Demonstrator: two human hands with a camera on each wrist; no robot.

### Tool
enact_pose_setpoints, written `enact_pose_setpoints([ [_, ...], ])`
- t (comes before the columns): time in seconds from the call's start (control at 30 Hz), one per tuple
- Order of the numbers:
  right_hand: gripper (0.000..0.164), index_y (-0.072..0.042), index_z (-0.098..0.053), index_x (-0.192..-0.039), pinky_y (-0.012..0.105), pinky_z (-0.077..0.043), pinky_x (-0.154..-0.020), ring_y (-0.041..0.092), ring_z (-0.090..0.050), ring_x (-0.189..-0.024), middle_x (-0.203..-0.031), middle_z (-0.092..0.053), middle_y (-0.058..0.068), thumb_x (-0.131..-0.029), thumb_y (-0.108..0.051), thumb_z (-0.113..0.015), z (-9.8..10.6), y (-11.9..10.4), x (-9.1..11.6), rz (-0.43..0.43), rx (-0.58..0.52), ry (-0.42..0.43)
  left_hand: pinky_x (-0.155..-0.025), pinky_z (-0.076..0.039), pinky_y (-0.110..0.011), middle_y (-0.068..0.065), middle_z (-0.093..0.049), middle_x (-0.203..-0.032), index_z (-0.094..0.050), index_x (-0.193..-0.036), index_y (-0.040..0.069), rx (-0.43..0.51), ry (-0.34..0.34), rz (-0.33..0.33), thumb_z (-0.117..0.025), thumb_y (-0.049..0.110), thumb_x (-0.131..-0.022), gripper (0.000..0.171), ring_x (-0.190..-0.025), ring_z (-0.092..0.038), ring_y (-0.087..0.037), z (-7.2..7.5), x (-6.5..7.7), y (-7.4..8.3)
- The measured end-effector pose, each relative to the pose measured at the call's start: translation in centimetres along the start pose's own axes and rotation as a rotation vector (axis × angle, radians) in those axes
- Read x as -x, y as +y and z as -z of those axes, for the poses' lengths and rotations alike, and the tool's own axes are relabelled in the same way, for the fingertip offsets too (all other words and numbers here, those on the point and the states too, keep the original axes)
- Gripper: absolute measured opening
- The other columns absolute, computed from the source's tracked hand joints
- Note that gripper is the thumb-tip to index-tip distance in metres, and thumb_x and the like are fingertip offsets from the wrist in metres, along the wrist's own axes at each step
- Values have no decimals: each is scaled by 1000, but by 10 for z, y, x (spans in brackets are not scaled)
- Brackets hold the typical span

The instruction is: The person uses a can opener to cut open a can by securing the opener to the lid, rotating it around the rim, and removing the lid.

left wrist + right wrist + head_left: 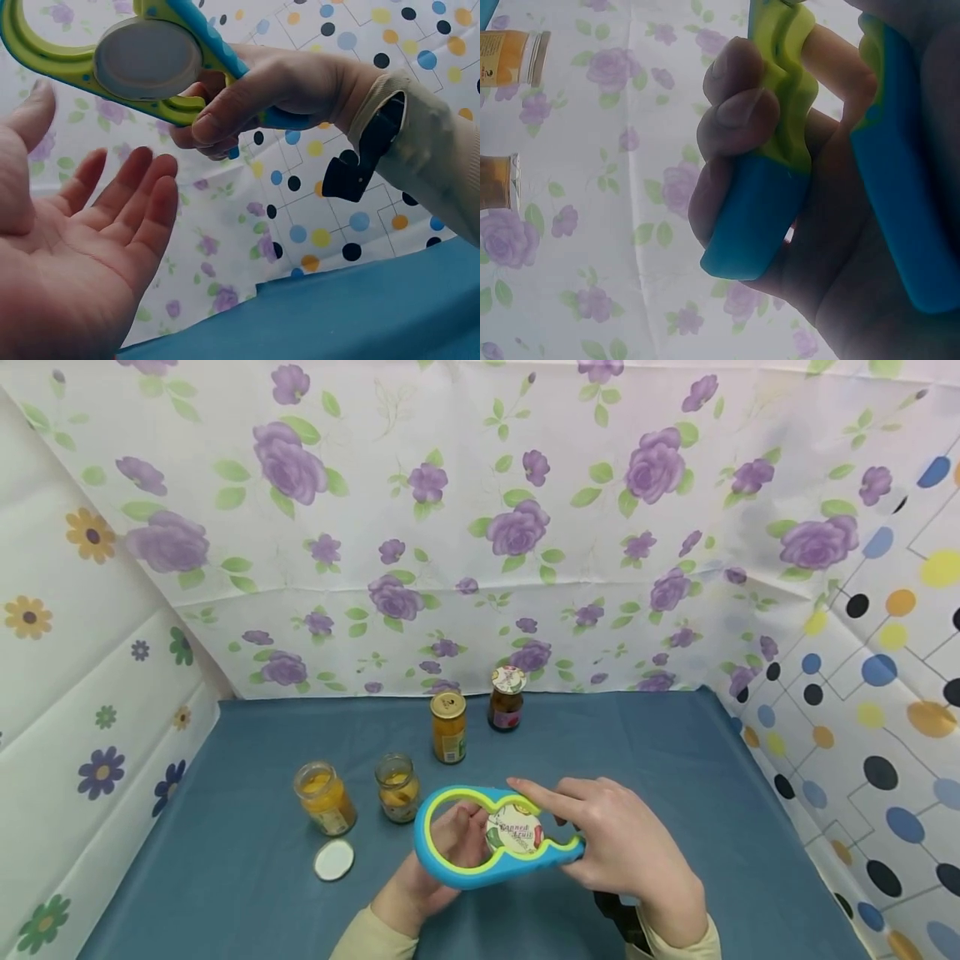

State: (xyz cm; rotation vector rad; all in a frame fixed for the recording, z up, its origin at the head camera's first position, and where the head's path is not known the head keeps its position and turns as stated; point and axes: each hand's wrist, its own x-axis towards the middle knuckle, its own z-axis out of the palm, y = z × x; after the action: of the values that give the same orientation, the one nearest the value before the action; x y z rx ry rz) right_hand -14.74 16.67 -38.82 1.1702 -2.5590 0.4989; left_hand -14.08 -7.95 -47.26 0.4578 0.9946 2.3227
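My right hand (618, 835) grips the two handles of a blue and green jar opener (480, 878), raised in front of me. Caught in the opener's middle notch is a round lid (514, 829) printed "Canned Fruit". Its pale underside shows in the left wrist view, with no jar beneath it. My left hand (82, 247) is empty, palm up and fingers spread, below the opener's big loop. In the right wrist view, fingers (739, 120) curl round one handle.
Left of the hands stand two open jars of yellow fruit, one jar (325, 799) beside another jar (397, 789). A loose white lid (333, 860) lies in front of them. Behind are a gold-lidded jar (448, 727) and a dark jar (507, 697), both capped. Patterned cloth walls (525, 602) bound the blue table.
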Motion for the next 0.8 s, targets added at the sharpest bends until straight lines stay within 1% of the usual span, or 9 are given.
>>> enact_pose_setpoints([
  [0.07,101,-43,-41,-147,29,-32,-55,4,-32,-56,-78,-47,-22,-59,-5,-70,0,0,0,-1,1,2,-105,-41,-30,-9,-49,-140,-30,-144,4,-33,-16,24,-45,55,-102,68,-130,-43,-22,-3,0,0],
  [0.1,101,-43,-41,-147,29,-32,-55,4,-32,-56,-77,-45,-22,-59,-5,-71,0,0,0,0,3,2,-104,-42,-30,-9,-50,-139,-30,-144,4,-43,-29,29,-45,55,-102,68,-128,-45,-21,-4,0,-1],
  [0.13,100,-43,-41,-147,29,-32,-55,4,-31,-56,-75,-45,-22,-60,-6,-71,1,0,0,2,0,4,-103,-43,-29,-8,-52,-136,-33,-143,4,-41,-37,32,-41,52,-104,62,-126,-47,-21,-4,0,-2],
  [0.23,97,-44,-41,-147,29,-32,-55,5,-30,-55,-72,-42,-20,-62,-8,-74,0,0,0,12,-1,9,-96,-46,-28,-6,-56,-130,-39,-139,5,-39,-77,14,-42,52,-103,60,-118,-51,-17,-7,1,-5],
  [0.3,96,-44,-42,-147,29,-32,-56,4,-31,-56,-72,-43,-20,-63,-10,-75,0,0,-1,19,-2,14,-93,-46,-26,-4,-57,-128,-41,-139,5,-31,-95,0,-44,52,-102,60,-115,-52,-15,-9,1,-6],
  [0.37,95,-44,-42,-146,29,-33,-56,4,-33,-57,-73,-44,-21,-63,-11,-76,0,0,-1,23,-2,18,-93,-45,-26,-4,-58,-128,-41,-140,4,-23,-102,-7,-47,53,-100,64,-113,-52,-14,-11,1,-7],
  [0.5,94,-45,-43,-145,29,-33,-56,3,-34,-57,-76,-47,-22,-63,-12,-77,0,0,-3,26,-1,18,-96,-44,-27,-4,-60,-128,-42,-140,2,-9,-92,-1,-52,55,-96,69,-114,-53,-14,-12,2,-9],
  [0.7,94,-45,-44,-145,29,-33,-55,3,-34,-57,-77,-49,-23,-63,-12,-76,-2,0,-3,30,4,9,-94,-45,-27,-1,-64,-121,-50,-135,4,1,-105,-6,-56,56,-94,66,-109,-56,-12,-14,3,-10],
  [0.8,95,-45,-42,-146,29,-33,-56,3,-34,-57,-79,-51,-23,-64,-13,-77,-3,0,-3,28,8,4,-95,-45,-27,-2,-64,-123,-51,-135,4,8,-123,-17,-56,55,-95,65,-110,-56,-12,-14,3,-10],
])
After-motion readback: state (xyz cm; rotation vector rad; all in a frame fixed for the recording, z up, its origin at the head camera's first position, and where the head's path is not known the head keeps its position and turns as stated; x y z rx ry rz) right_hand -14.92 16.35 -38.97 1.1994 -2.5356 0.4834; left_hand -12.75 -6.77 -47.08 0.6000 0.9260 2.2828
